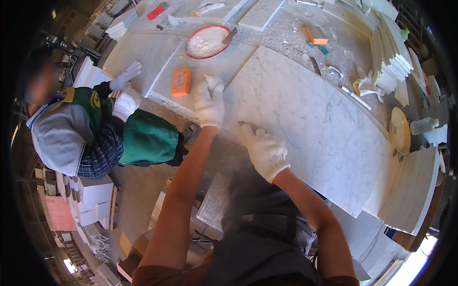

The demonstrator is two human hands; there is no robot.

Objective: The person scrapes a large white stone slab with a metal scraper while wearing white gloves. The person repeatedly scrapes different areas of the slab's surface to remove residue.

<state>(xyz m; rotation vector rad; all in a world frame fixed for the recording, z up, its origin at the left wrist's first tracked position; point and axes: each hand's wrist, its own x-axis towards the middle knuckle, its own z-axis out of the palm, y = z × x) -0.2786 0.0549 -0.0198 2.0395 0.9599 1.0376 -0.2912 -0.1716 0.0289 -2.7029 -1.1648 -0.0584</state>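
A large white marble slab with grey veins lies in front of me. My right hand, in a white knit glove, is closed at the slab's near left edge. A small greyish tip shows at its fingers; I cannot make out what it belongs to. My left hand, gloved too, is raised over the slab's left corner with its fingers curled together. What it holds, if anything, is hidden. Just left of it stands an orange box-like block. Behind is a red-rimmed basin of white paste, a flat putty blade resting on its rim.
At left a co-worker in a green apron stands with white-gloved hands by the table. Another orange block, loose gloves and a yellowish dish lie to the right. Stacked tiles line the far right.
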